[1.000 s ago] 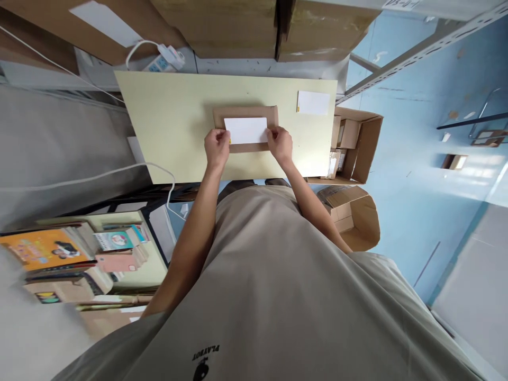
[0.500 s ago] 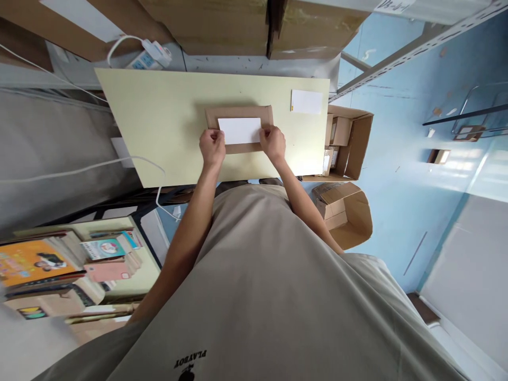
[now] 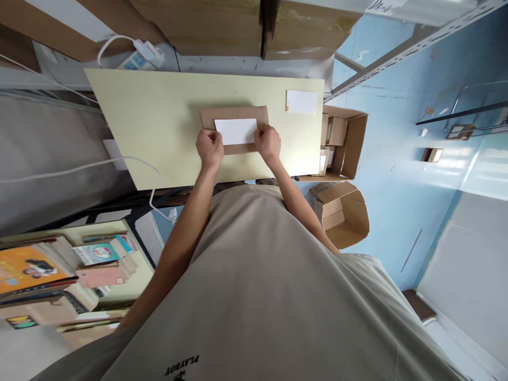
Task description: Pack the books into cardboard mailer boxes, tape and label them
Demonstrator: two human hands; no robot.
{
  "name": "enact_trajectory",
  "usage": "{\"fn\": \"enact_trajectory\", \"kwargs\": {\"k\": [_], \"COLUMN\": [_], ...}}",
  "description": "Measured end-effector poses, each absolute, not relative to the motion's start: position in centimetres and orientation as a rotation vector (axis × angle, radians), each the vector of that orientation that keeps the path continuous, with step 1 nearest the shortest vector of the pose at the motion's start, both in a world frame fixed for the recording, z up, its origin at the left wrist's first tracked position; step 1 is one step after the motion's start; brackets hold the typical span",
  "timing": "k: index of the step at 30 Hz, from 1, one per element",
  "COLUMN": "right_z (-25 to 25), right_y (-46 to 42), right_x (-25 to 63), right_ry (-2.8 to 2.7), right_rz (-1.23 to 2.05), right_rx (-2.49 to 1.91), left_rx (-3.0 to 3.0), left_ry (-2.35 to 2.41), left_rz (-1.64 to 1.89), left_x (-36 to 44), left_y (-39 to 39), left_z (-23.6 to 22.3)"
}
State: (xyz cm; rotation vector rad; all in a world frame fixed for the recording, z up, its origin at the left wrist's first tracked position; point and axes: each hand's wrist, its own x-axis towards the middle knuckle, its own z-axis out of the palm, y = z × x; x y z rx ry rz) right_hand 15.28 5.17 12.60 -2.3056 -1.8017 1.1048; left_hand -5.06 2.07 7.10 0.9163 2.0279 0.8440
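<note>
A blank white label (image 3: 236, 132) lies over the top of a small brown cardboard box (image 3: 234, 112), inside the box's outline. My left hand (image 3: 209, 147) is closed in a pinch at the label's left end. At the right end, the fingers of my right hand (image 3: 268, 143) are pinched together in the same way. Whether the label is fully flat against the cardboard, I cannot tell. The box rests on a pale yellow table (image 3: 159, 127). Another white label sheet (image 3: 301, 101) lies at the table's right rear.
Right of the table stands an open carton (image 3: 355, 145) with smaller boxes inside, and another open carton (image 3: 355, 217) is nearer me. Books (image 3: 99, 254) are stacked at lower left. A power strip (image 3: 138, 59) and large cartons (image 3: 214, 32) stand behind the table. A white cable (image 3: 79, 168) hangs at left.
The view has shifted slightly, so the whole scene sits a little further left. Both hands keep their pinch at the label's ends, with the label hardly moved on the box.
</note>
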Motion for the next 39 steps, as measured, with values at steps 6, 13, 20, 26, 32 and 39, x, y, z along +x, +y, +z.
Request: {"fn": "enact_trajectory", "kwargs": {"k": [6,13,20,26,32,39], "right_z": [12.4,12.3,12.2,11.8,12.5,13.6], "right_y": [5.5,5.1,7.7,10.1,8.4,9.0], "right_x": [15.0,16.5,17.1,15.5,13.6,10.8], "right_ry": [-1.82,-1.839,-1.785,-1.732,-1.884,-1.909], "right_rz": [1.084,1.158,1.221,1.126,1.336,1.277], "right_rx": [-2.331,-2.245,-2.167,-2.086,-1.991,-2.033], "left_rx": [0.899,0.925,0.943,0.861,0.882,0.861], "left_ry": [2.071,2.016,2.02,2.016,1.999,1.976], "left_rz": [0.789,0.933,0.932,0.888,0.885,0.932], "left_x": [-5.0,-4.7,-4.1,-4.1,-4.1,-4.1], "left_y": [2.3,2.1,2.1,2.1,2.0,2.1], "left_z": [6.9,7.3,8.4,8.4,8.0,7.9]}}
